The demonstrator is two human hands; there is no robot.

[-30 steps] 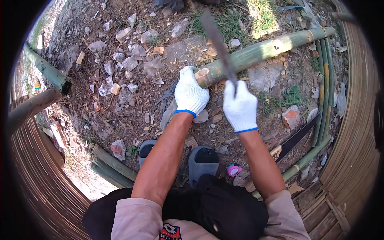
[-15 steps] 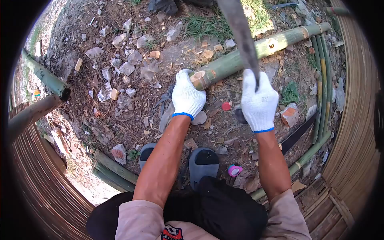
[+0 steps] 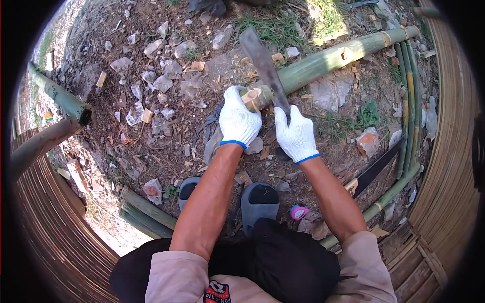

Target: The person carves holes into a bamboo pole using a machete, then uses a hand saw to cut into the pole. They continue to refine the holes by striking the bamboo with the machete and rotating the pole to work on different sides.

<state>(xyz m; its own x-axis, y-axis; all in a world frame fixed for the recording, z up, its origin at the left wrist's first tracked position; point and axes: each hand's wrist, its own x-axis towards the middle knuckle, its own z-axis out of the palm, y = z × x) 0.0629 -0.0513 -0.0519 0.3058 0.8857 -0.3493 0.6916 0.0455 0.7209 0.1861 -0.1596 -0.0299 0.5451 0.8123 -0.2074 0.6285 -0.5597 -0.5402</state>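
Note:
My left hand [image 3: 240,118], in a white knit glove with blue cuff, is closed around the near end of a thick green bamboo pole [image 3: 316,68]. The pole slants from this end up to the far right and has a dark hole cut in its side beyond the middle. My right hand [image 3: 295,134], gloved alike, grips a machete [image 3: 260,58] by its handle, partly hidden under the fingers. The machete's dark broad blade points up and left and crosses over the pole, close to the right of my left hand.
Stones and wood chips litter the dirt. A pink tape measure [image 3: 298,212] lies by my sandal [image 3: 259,204]. At right are a handsaw [image 3: 376,169], thin green bamboo poles [image 3: 410,108] and a slatted bamboo panel [image 3: 447,136]. A bamboo post [image 3: 58,98] stands at left.
My right hand has moved left and slightly down, swinging the machete from raised to across the bamboo near my left hand. My left hand and the pole have barely moved.

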